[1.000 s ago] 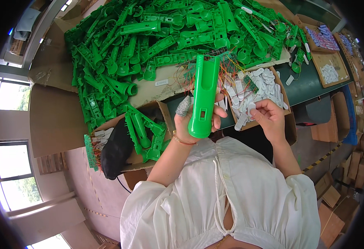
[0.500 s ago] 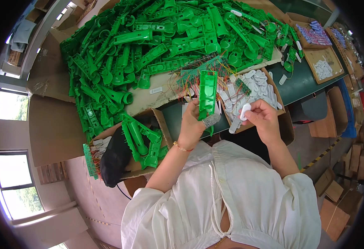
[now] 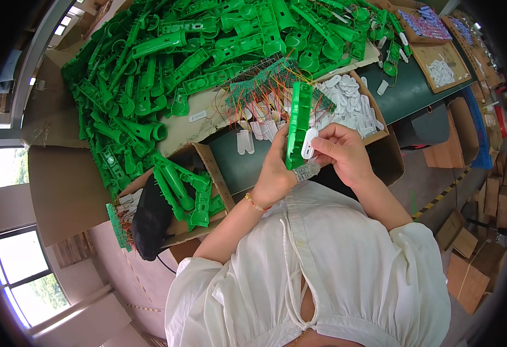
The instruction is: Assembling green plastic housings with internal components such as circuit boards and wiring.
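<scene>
My left hand (image 3: 276, 174) is wrapped round the lower part of a long green plastic housing (image 3: 300, 118), held upright and turned partly edge-on. A grey wrap covers the left thumb. Between the thumb and fingers of my right hand (image 3: 343, 151) is a small white oval plastic cover (image 3: 309, 143) with slots in it. The cover is close against the lower right side of the housing; whether the two touch I cannot tell. Just beyond my hands lie green circuit boards with coloured wires (image 3: 262, 87). A box of white plastic parts (image 3: 349, 101) stands behind my right hand.
A large heap of green housings (image 3: 167, 69) fills the far left of the table. At the left, a cardboard box (image 3: 216, 173) holds more housings and a black cloth-like item (image 3: 152, 220). Trays of small parts (image 3: 441, 69) stand at the far right.
My right hand has brought the white cover leftward to the green housing. The left hand has turned the housing so its open face shows less. The whole view has shifted slightly.
</scene>
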The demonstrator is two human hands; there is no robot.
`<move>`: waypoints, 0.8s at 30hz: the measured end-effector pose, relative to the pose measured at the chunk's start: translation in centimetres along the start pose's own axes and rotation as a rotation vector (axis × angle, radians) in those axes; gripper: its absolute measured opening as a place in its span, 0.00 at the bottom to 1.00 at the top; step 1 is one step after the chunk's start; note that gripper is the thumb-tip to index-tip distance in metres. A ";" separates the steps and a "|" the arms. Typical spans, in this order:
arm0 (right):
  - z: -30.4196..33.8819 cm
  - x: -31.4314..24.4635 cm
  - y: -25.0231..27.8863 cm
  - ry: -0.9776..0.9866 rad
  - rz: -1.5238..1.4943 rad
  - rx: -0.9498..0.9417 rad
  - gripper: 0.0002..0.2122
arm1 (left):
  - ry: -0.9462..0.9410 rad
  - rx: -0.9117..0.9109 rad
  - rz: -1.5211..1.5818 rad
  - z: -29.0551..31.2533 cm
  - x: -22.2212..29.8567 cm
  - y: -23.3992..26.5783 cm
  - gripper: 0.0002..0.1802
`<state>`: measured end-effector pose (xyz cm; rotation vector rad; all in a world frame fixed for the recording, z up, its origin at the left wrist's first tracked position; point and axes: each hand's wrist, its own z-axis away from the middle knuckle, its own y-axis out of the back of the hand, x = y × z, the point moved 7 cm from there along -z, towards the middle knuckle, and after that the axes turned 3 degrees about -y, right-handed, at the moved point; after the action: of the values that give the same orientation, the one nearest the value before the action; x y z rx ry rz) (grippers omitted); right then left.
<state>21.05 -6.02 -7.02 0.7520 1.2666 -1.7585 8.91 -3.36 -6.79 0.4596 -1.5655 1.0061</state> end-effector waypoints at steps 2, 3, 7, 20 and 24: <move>0.2 0.0 -0.1 -0.010 0.032 0.014 0.06 | 0.000 0.000 -0.106 -0.1 0.4 -0.2 0.46; 0.3 -0.2 -0.4 0.022 0.091 0.011 0.06 | 0.025 -0.008 -0.239 -0.2 0.7 -0.4 0.47; 0.3 -0.2 -1.4 0.118 0.137 -0.025 0.05 | -0.035 0.028 -0.538 0.4 -0.1 -0.2 0.48; 0.3 -0.5 -1.5 0.057 0.229 -0.009 0.04 | -0.171 -0.064 -0.758 0.4 2.3 -1.4 0.39; -1.5 0.7 0.0 -0.094 0.470 -0.098 0.08 | -0.091 -0.086 -0.672 0.3 0.9 1.1 0.30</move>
<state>20.70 -4.75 -8.08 0.8226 1.0053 -1.3254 7.69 -2.81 -6.35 0.9048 -1.3768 0.4036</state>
